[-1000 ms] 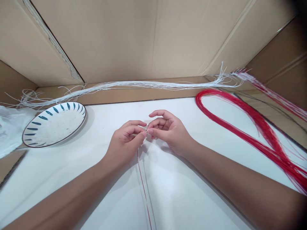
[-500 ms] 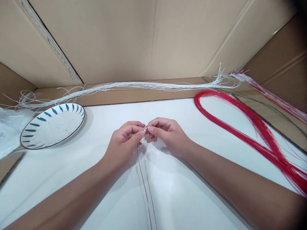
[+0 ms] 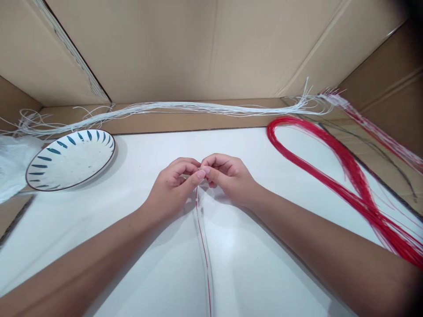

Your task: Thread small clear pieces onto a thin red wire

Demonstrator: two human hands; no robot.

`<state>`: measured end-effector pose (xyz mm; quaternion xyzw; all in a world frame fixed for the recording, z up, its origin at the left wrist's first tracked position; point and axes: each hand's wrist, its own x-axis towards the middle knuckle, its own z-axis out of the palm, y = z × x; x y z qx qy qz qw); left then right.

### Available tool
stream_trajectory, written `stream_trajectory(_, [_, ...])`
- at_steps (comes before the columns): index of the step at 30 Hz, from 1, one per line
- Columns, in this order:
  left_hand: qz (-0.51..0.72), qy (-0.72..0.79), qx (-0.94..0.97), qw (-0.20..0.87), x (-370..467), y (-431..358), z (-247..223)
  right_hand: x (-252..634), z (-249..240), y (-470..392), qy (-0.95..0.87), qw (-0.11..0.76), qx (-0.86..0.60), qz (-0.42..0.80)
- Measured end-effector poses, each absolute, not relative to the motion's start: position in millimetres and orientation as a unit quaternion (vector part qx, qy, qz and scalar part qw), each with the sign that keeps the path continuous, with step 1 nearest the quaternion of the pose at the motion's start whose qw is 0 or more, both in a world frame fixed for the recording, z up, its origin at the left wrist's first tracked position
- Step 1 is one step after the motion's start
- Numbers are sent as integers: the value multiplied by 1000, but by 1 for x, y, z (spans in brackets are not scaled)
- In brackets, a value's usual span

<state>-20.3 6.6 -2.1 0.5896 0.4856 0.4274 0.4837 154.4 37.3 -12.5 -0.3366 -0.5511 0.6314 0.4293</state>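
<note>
Both grips pinched together on the same thin strands (image 3: 204, 246), fingertip to fingertip at the middle of the worktop (image 3: 139, 145). Left hand (image 3: 172, 187) curled, thumb and forefinger closed on the top of the strands; right hand (image 3: 228, 178) curled likewise, its fingertips touching the left's. Hard to tell how many strands sit in the pinch: one red and at least one white visible, running from the fingers straight down toward the bottom edge, lying on the white worktop. A tiny pale piece on the strands just below the fingers, too small to make out.

Well to the left, a white plate (image 3: 71, 159) with blue dashes round the rim, resting near the worktop's edge. Beside it at the far left, a crumpled clear bag (image 3: 13, 165). Along the back, a long white bundle (image 3: 185, 107) stretched across the cardboard ledge. To the right, a thick red bundle (image 3: 333, 163) looped on the worktop, well apart from the hands. Cardboard walls (image 3: 211, 48) all round.
</note>
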Motion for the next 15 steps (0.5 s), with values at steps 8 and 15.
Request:
stream_trajectory(8, [413, 475, 633, 451, -19, 7, -5, 155, -17, 38, -566, 450, -304, 620])
stream_trajectory(15, [376, 498, 636, 455, -20, 6, -3, 157, -18, 38, -568, 477, -337, 580])
